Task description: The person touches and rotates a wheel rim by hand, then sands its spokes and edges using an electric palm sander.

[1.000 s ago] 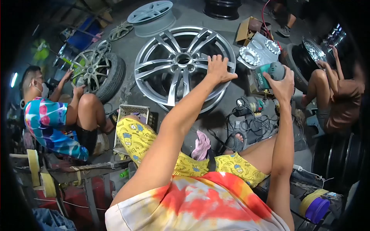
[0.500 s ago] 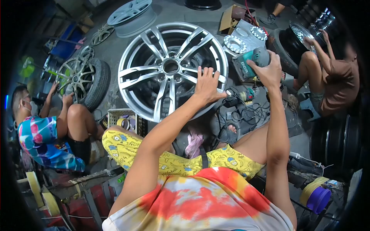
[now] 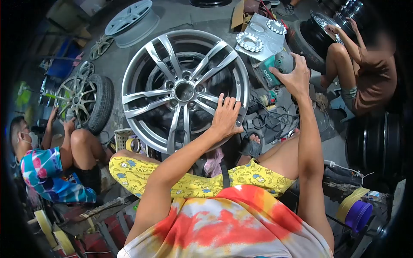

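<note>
A silver alloy wheel rim (image 3: 148, 103) with paired spokes fills the middle of the view in front of my legs. My left hand (image 3: 226, 117) grips its near right edge, fingers over a spoke and thumb stretched along the outer lip. Off to the right, my right hand (image 3: 297, 77) is wrapped round a green and grey power tool (image 3: 275, 71) marked DCA. This tool is held apart from the rim, and its underside is hidden. Dark surfaces show through the gaps between the spokes.
Cables (image 3: 275, 120) lie on the floor by my right foot. A basket with tape rolls (image 3: 134, 145) stands at my left knee. Two people (image 3: 56, 159) (image 3: 374, 81) sit on either side, handling wheels. A cardboard box (image 3: 241, 17) and silver panel (image 3: 266, 36) are beyond.
The wheel rim has come closer to my body, and my left hand has come with it. My right hand still holds the power tool off to the right. The view has shifted slightly.
</note>
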The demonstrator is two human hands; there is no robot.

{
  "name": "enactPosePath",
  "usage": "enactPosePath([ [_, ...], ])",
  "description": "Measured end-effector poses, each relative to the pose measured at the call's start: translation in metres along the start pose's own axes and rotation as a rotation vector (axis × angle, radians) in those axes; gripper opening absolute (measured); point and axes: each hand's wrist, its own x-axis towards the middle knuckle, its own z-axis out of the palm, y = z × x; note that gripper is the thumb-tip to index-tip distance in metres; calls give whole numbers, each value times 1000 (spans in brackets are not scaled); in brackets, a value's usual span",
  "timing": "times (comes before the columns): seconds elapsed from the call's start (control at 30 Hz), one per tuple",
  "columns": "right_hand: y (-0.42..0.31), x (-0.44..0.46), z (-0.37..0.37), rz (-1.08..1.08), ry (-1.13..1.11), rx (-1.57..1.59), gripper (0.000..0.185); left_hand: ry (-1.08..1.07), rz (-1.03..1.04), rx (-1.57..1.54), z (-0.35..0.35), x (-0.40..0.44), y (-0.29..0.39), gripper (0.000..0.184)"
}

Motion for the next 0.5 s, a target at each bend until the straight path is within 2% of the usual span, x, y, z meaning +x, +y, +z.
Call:
enactPosePath([
  [0.27, 7, -42, 6, -108, -4, 98, 79, -17, 29, -13, 21, -12, 10, 95],
  [0.5, -2, -58, 27, -46, -84, 183, 78, -66, 37, 40, 40, -25, 21, 96],
])
